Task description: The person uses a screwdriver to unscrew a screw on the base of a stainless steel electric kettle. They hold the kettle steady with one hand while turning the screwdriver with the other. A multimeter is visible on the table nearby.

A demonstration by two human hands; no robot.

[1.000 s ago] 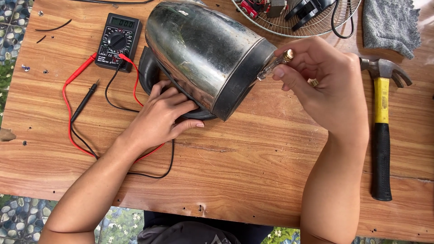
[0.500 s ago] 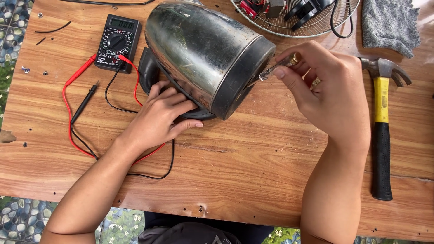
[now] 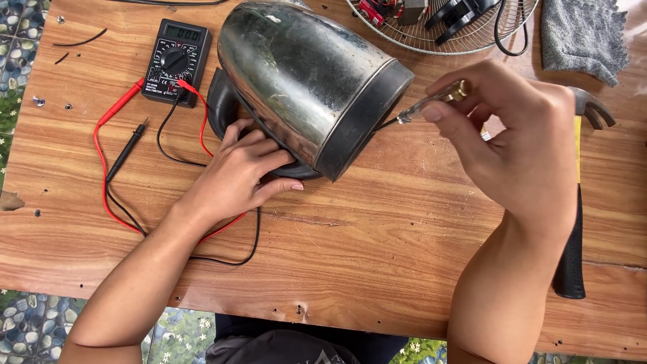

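Observation:
A stainless steel electric kettle (image 3: 300, 74) lies on its side on the wooden table (image 3: 377, 256), its black base ring facing right. My left hand (image 3: 239, 172) grips the kettle's black handle (image 3: 219, 108) against the tabletop. My right hand (image 3: 512, 145) pinches a small screwdriver (image 3: 431, 102) with a clear handle and brass cap. Its thin shaft points left into the kettle's underside, where the tip is hidden behind the base rim.
A black multimeter (image 3: 176, 61) with red and black probe leads (image 3: 118, 168) lies at the back left. A hammer (image 3: 574, 222) with a yellow-and-black handle lies on the right, partly under my right arm. A wire fan guard (image 3: 438, 34) and a grey cloth (image 3: 583, 37) are at the back right.
My right hand has drawn slightly right and turned, so more of the screwdriver shows. The kettle and my left hand have stayed put.

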